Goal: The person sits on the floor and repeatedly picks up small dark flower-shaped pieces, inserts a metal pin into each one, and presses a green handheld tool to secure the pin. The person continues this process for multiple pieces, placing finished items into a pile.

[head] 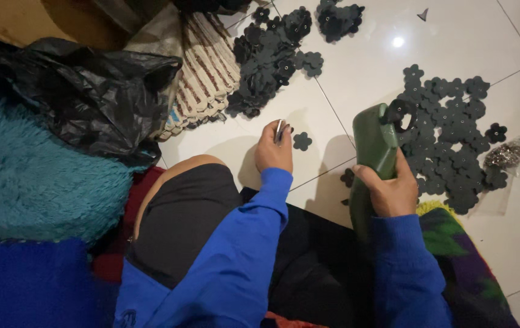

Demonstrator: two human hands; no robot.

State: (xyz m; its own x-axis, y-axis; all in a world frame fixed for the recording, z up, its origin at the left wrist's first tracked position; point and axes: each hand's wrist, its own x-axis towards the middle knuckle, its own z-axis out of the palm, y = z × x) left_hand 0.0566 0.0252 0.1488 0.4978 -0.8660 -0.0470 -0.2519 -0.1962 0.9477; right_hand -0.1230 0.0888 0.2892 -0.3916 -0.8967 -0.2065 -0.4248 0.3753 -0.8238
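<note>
My left hand [273,150] rests on the white tiled floor and pinches a small silvery metal piece [279,129] between its fingers. A single dark flower-shaped cutout [302,141] lies just right of it. My right hand [389,190] grips a dark green strip of stiff material [374,152] held upright, with a dark flower cutout [399,111] at its top end. Both arms wear blue sleeves.
Piles of dark flower cutouts lie at the top [271,58], top middle [337,18] and right [451,136]. A clear bag of small metal parts [509,153] sits far right. A black plastic bag [92,97], woven item [205,73] and teal fluffy rug [23,176] are on the left.
</note>
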